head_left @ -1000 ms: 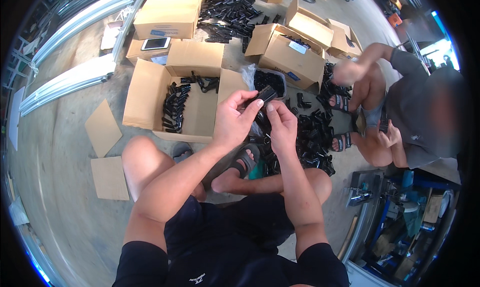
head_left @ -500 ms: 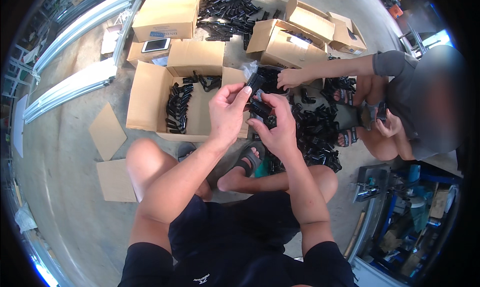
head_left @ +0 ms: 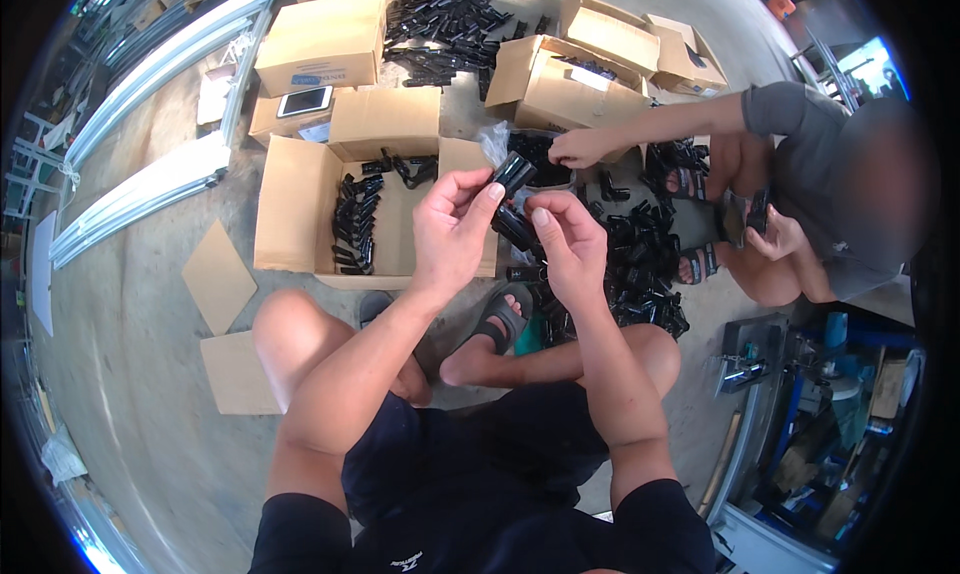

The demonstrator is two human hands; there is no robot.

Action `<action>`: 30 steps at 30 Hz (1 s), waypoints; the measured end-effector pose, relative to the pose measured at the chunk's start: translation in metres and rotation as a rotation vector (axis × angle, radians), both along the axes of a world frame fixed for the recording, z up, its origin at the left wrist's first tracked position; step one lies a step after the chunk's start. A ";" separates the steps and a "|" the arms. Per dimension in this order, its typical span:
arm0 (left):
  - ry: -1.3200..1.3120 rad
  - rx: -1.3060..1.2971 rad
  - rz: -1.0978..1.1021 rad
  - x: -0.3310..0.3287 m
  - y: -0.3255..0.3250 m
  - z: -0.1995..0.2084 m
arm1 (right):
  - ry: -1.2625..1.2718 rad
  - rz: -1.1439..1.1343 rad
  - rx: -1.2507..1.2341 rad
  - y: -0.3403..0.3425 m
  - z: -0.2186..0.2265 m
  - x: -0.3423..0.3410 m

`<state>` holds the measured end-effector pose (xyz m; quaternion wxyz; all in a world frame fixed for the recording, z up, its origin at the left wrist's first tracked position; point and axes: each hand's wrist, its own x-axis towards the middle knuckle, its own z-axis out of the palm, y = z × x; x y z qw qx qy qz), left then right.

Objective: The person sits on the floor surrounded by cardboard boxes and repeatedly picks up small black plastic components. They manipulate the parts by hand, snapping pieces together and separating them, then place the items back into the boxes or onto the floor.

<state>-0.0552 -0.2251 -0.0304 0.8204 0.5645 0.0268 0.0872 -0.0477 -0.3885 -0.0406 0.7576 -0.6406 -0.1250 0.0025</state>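
A glossy black angled pipe joint [head_left: 514,173] is held up in front of my chest, over the right edge of the open cardboard box [head_left: 285,206]. My left hand [head_left: 452,229] is closed around its upper arm, thumb on top. The thumb and fingers of my right hand [head_left: 573,249] are pinched together beside the lower arm; whatever lies between those fingertips is too small to name. Inside the box, similar black joints [head_left: 352,229] lie in a curved row along the left, with a few more at the back.
Loose black joints [head_left: 632,264] are heaped on the floor to my right. Behind my hands stands a round tub [head_left: 545,154] of dark small parts, where a co-worker's hand [head_left: 580,149] reaches in. A tablet [head_left: 305,101] lies on a carton; white metal profiles [head_left: 140,199] lie left.
My right hand has shifted from gripping the joint's lower arm to a fingertip pinch beside it. The co-worker has raised the black piece in their other hand slightly.
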 end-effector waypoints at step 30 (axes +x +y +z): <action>0.299 0.326 -0.327 0.014 0.021 -0.013 | 0.010 0.238 -1.394 -0.103 -0.025 0.023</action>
